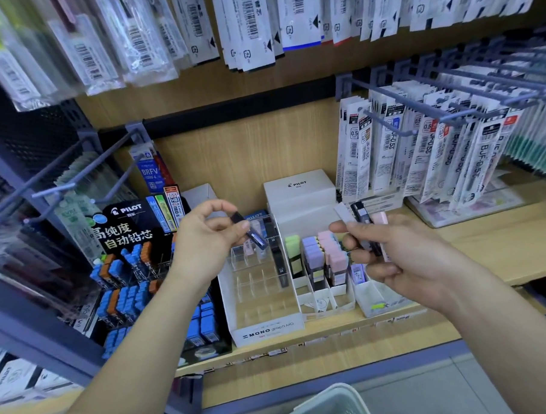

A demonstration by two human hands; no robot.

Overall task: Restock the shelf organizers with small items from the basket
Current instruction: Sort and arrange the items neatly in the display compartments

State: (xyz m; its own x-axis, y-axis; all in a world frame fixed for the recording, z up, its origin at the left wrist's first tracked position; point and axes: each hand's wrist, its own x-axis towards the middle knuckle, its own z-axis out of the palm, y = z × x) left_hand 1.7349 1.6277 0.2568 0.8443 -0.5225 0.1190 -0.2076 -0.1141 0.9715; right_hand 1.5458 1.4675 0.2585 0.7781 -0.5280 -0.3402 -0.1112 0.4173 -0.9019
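the left hand (204, 241) pinches 1 slim dark plastic lead case (250, 232) between thumb and forefinger just above the back cells of the clear divided mono tray (264, 327) — long axis tilted, lower end aimed at those cells — while the right hand (405, 257), right of the tray, grips several spare pastel and black cases (365, 226).

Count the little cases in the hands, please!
4: dark case in left hand; white case, black case, pink case in right hand. More may be hidden.
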